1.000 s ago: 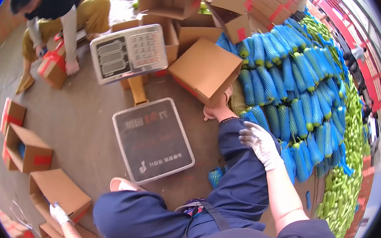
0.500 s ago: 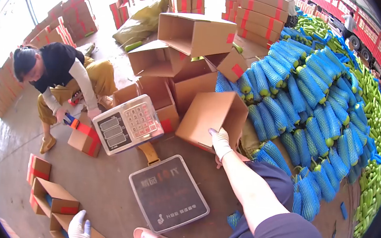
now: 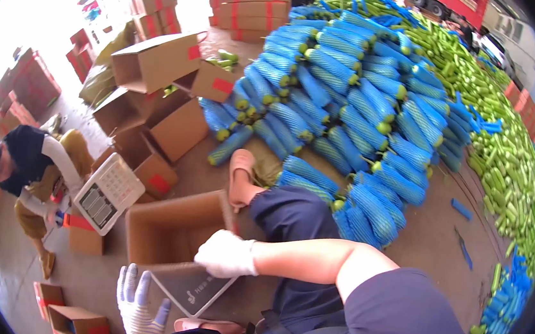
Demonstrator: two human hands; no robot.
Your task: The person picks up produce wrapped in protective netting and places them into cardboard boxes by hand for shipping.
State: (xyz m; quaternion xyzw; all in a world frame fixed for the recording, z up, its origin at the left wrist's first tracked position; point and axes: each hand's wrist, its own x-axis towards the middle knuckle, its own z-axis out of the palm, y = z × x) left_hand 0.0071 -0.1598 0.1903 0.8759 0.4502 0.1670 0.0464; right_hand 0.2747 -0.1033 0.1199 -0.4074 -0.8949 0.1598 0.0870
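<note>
My right hand (image 3: 227, 254), in a white glove, is closed on the near edge of an open cardboard box (image 3: 175, 224). The box overlaps the dark platform of a scale (image 3: 194, 295), its open top facing me. Low in front of the box, my left hand (image 3: 142, 309) wears a striped glove with grey-blue fingertips. Its fingers are spread and hold nothing. Beyond the box on the left stands the scale's display with its keypad (image 3: 109, 195).
Long green vegetables in blue net sleeves (image 3: 345, 97) lie piled ahead, with loose ones (image 3: 505, 170) to the right. Empty boxes (image 3: 155, 59) are stacked at the upper left. A person (image 3: 29, 170) crouches at the left over a taped box (image 3: 85, 239). Small open boxes (image 3: 75, 324) stand lower left.
My right hand has brought the cardboard box from beside the pile onto the scale platform. My left hand has come closer to it with fingers spread. The view has swung right.
</note>
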